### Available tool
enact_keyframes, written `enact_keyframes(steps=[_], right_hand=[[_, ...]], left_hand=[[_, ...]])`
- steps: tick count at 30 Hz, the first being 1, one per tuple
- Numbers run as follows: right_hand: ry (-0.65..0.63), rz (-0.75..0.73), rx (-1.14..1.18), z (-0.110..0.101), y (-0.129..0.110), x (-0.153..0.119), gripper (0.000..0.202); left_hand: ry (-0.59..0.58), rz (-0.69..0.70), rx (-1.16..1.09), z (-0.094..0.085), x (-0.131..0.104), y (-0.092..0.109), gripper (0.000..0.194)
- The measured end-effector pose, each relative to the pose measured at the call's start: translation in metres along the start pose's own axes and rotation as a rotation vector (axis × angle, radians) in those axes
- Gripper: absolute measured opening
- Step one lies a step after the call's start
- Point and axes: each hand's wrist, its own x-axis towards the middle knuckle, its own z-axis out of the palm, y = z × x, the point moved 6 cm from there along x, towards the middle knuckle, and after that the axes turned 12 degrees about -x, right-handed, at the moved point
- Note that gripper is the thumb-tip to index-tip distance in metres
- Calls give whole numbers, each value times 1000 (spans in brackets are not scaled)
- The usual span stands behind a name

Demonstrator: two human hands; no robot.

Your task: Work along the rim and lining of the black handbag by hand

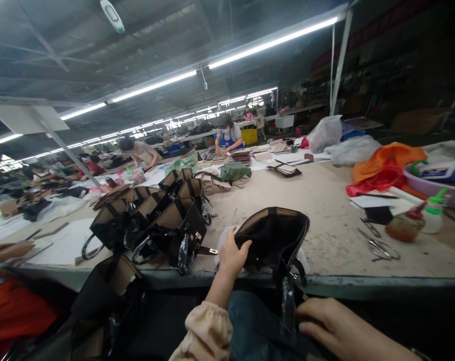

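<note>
A black handbag with a brown inner edge stands open-mouthed at the table's front edge, before me. My left hand grips its left side, with thumb and forefinger at the rim. From the bag's front hangs a handle wrapped in clear plastic, reaching below the table edge. Just right of that handle is my right hand, its fingers curled together; whatever they pinch is lost against the dark background. Several similar black handbags stand grouped on the table to the left, their handles also wrapped.
Scissors, a brown glue jar and a green-tipped bottle are at right, near a purple basin. Another black bag is below the table edge. A co-worker's arm reaches in from the left; other people work farther back.
</note>
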Motion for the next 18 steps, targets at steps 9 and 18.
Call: enact_keyframes(steps=[9, 18], right_hand=[[426, -232, -329, -77, -22, 73, 28], [406, -410, -595, -77, -47, 136, 24]], left_hand=[[-49, 23, -75, 2, 1, -8, 27], [-82, 41, -95, 2, 0, -13, 25]])
